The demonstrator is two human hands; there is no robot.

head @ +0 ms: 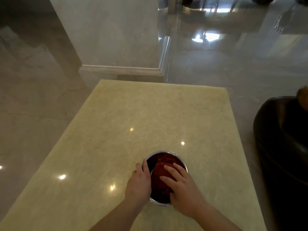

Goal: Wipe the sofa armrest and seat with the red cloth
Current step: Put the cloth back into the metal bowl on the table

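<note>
The red cloth (160, 172) lies bunched inside a round steel bowl (164, 153) on the near part of a cream stone table (133, 122). My left hand (139, 182) holds the bowl's left rim, thumb and fingers around the edge. My right hand (181, 184) rests on top of the cloth with fingers spread, pressing into the bowl. The dark leather sofa armrest (281, 130) bulges at the right edge of the view; the seat is out of sight.
Glossy marble floor (233, 64) surrounds the table. A white marble pillar (116, 39) with a moulded base stands just beyond the table's far edge. Furniture legs show at the top.
</note>
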